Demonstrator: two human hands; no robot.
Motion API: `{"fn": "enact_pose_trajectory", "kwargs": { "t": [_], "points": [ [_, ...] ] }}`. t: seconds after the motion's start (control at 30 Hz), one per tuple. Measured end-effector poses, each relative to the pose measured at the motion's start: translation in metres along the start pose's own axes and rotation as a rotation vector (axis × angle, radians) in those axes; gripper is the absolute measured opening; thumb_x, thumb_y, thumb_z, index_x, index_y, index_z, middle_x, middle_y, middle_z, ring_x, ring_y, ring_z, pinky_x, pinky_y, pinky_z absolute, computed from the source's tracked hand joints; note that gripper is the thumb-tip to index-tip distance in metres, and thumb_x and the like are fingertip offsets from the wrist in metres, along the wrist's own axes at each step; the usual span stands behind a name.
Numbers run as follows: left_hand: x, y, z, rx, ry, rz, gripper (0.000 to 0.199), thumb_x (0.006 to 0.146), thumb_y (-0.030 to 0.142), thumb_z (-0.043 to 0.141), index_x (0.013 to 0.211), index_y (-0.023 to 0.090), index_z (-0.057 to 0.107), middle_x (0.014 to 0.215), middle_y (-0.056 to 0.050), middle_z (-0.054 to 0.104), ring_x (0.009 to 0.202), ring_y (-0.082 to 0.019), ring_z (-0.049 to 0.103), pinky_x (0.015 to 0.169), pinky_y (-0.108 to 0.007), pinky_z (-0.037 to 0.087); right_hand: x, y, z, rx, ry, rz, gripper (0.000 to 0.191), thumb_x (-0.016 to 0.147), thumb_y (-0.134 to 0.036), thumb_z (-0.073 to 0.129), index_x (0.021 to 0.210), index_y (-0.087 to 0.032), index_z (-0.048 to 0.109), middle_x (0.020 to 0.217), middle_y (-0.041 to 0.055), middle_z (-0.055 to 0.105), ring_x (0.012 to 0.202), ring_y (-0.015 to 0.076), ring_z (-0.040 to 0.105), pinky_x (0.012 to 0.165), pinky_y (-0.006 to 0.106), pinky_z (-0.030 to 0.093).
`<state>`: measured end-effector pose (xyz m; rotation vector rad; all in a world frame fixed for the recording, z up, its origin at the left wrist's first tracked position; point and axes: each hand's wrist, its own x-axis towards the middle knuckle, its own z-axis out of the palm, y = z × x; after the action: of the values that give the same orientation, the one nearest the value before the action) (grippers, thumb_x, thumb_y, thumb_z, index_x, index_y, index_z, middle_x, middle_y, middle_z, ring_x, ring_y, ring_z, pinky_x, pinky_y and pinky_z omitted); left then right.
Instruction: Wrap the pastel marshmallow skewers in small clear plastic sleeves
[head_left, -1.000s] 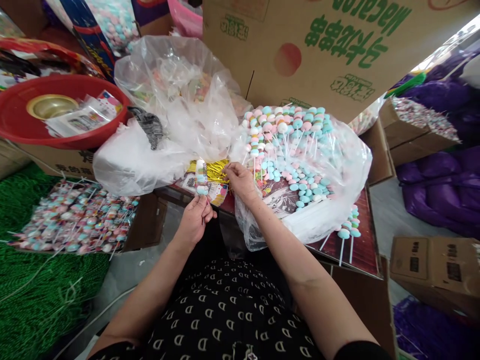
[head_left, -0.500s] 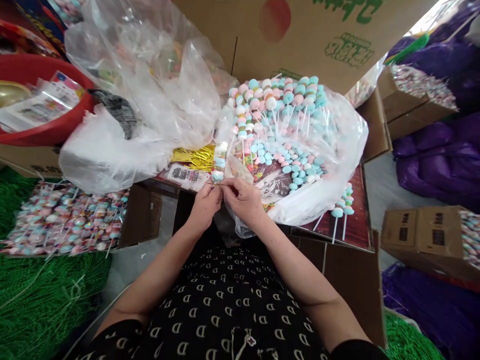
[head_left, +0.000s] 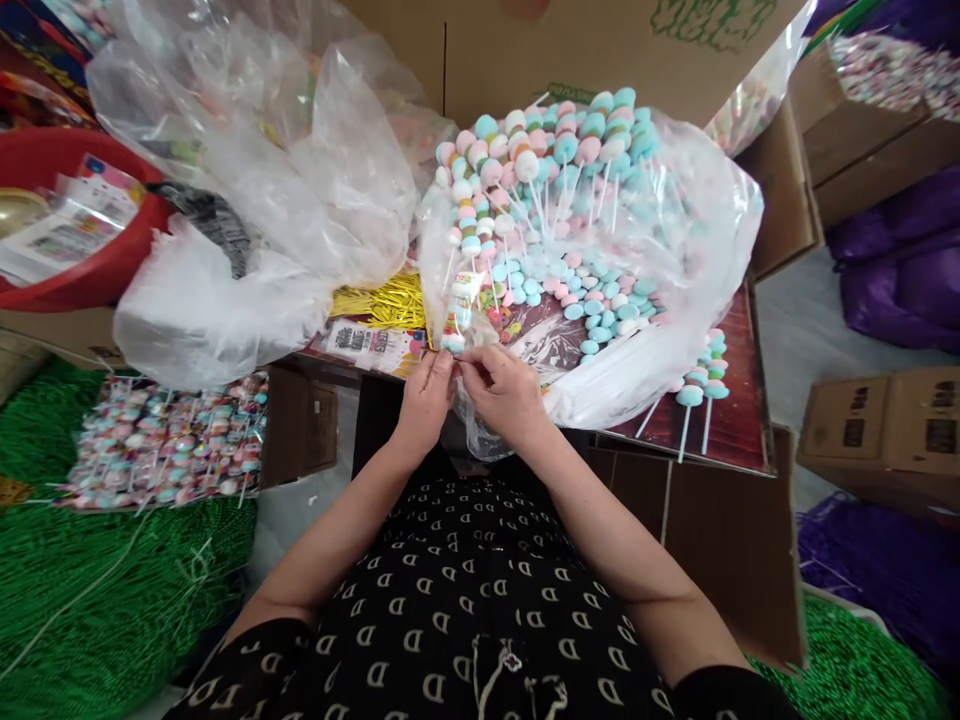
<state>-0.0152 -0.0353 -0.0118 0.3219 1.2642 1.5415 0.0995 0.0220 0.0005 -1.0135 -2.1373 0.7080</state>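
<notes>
A candy skewer (head_left: pixel 460 310) in a clear wrapper points away from me, its pastel sweets stacked in a row. My left hand (head_left: pixel 426 402) is closed in a pinch at the skewer's near end. Right beside it, my right hand (head_left: pixel 501 392) pinches a thin twist tie (head_left: pixel 466 359) at the wrapper's neck; fingers hide most of the tie. Gold twist ties (head_left: pixel 390 300) lie in a pile to the left, above printed cards (head_left: pixel 367 345). Just beyond the hands, unwrapped candy skewers (head_left: pixel 540 165) are heaped on a plastic bag (head_left: pixel 705 240).
Loose pastel candies (head_left: pixel 600 310) lie on the dark red table (head_left: pixel 739 425). A red basin (head_left: pixel 142 240) stands at the left. Below it, a box (head_left: pixel 307 420) sits beside wrapped skewers (head_left: pixel 180 440). A large carton (head_left: pixel 570 50) rises behind the table.
The view has shifted slightly. Both hands and the wrapped candy skewer have moved a little to the right, with the fingers still pinched together at its near end.
</notes>
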Motion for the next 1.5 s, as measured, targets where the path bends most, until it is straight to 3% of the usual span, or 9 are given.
{"fn": "enact_pose_trajectory", "kwargs": {
  "t": [0.17, 0.4, 0.5, 0.63, 0.77, 1.0, 1.13, 1.3, 1.5],
  "points": [
    [-0.002, 0.004, 0.008, -0.087, -0.087, -0.023, 0.041, 0.085, 0.045, 0.081, 0.075, 0.019, 0.051, 0.057, 0.009, 0.038, 0.041, -0.002, 0.023, 0.038, -0.017, 0.015, -0.005, 0.005, -0.007, 0.265, 0.019, 0.13, 0.015, 0.093, -0.03, 0.062, 0.084, -0.023, 0.072, 0.08, 0.0033, 0.072, 0.073, 0.0178, 0.063, 0.073, 0.031, 0.051],
    [-0.01, 0.013, 0.002, -0.094, -0.383, -0.178, 0.041, 0.085, 0.049, 0.076, 0.069, 0.017, 0.057, 0.044, 0.012, 0.021, 0.034, -0.003, 0.017, 0.037, -0.017, 0.018, -0.008, 0.019, -0.011, 0.707, -0.151, 0.419, 0.036, 0.082, -0.054, 0.078, 0.075, -0.021, 0.066, 0.068, -0.0022, 0.064, 0.062, 0.0117, 0.052, 0.063, 0.028, 0.046],
    [-0.016, 0.017, 0.001, -0.071, -0.454, -0.25, 0.042, 0.089, 0.048, 0.073, 0.065, 0.017, 0.057, 0.043, 0.011, 0.021, 0.033, -0.003, 0.019, 0.038, -0.017, 0.021, -0.008, 0.023, -0.016, 0.864, -0.225, 0.412, 0.042, 0.074, -0.059, 0.085, 0.074, -0.022, 0.065, 0.07, -0.0026, 0.064, 0.067, 0.0122, 0.057, 0.069, 0.028, 0.052],
    [-0.024, 0.021, 0.003, -0.075, -0.519, -0.426, 0.047, 0.096, 0.045, 0.066, 0.061, 0.017, 0.054, 0.043, 0.011, 0.019, 0.032, -0.002, 0.016, 0.037, -0.017, 0.021, -0.01, 0.028, -0.026, 0.96, -0.349, 0.361, 0.049, 0.067, -0.066, 0.088, 0.088, -0.024, 0.073, 0.084, 0.0005, 0.073, 0.086, 0.0178, 0.068, 0.082, 0.033, 0.059],
    [-0.029, 0.022, 0.009, -0.133, -0.569, -0.508, 0.049, 0.096, 0.043, 0.065, 0.058, 0.017, 0.05, 0.044, 0.01, 0.018, 0.031, -0.002, 0.014, 0.036, -0.017, 0.021, -0.016, 0.034, -0.028, 0.952, -0.383, 0.326, 0.045, 0.071, -0.067, 0.085, 0.082, -0.024, 0.076, 0.08, -0.0001, 0.073, 0.078, 0.0173, 0.067, 0.079, 0.036, 0.06],
    [-0.021, 0.02, 0.016, -0.118, -0.444, -0.436, 0.046, 0.095, 0.056, 0.067, 0.071, 0.017, 0.059, 0.045, 0.012, 0.019, 0.033, -0.003, 0.014, 0.036, -0.017, 0.018, -0.016, 0.034, -0.015, 0.715, -0.057, 0.346, 0.048, 0.081, -0.071, 0.075, 0.075, -0.023, 0.07, 0.071, -0.0015, 0.065, 0.067, 0.0144, 0.056, 0.068, 0.03, 0.051],
    [-0.014, 0.013, 0.016, -0.044, -0.408, -0.293, 0.045, 0.088, 0.052, 0.078, 0.07, 0.018, 0.055, 0.046, 0.012, 0.025, 0.034, -0.002, 0.017, 0.037, -0.017, 0.017, -0.015, 0.029, -0.015, 0.465, 0.044, 0.236, 0.043, 0.091, -0.062, 0.068, 0.072, -0.023, 0.066, 0.069, -0.0004, 0.063, 0.068, 0.0155, 0.056, 0.07, 0.031, 0.049],
    [-0.014, -0.001, 0.017, -0.018, -0.25, -0.106, 0.04, 0.088, 0.046, 0.078, 0.072, 0.019, 0.054, 0.047, 0.011, 0.028, 0.038, -0.004, 0.022, 0.04, -0.019, 0.019, -0.021, 0.022, -0.014, 0.248, 0.099, 0.127, 0.031, 0.098, -0.043, 0.062, 0.073, -0.024, 0.066, 0.076, 0.003, 0.069, 0.076, 0.0188, 0.06, 0.077, 0.033, 0.05],
    [-0.009, -0.006, 0.009, 0.136, -0.096, 0.032, 0.028, 0.087, 0.032, 0.082, 0.075, 0.019, 0.059, 0.053, 0.008, 0.04, 0.047, -0.007, 0.034, 0.046, -0.022, 0.024, -0.019, 0.022, -0.015, 0.327, 0.07, 0.104, 0.022, 0.097, -0.037, 0.065, 0.079, -0.024, 0.069, 0.078, 0.0025, 0.07, 0.078, 0.0191, 0.062, 0.079, 0.034, 0.051]
  ]
}}
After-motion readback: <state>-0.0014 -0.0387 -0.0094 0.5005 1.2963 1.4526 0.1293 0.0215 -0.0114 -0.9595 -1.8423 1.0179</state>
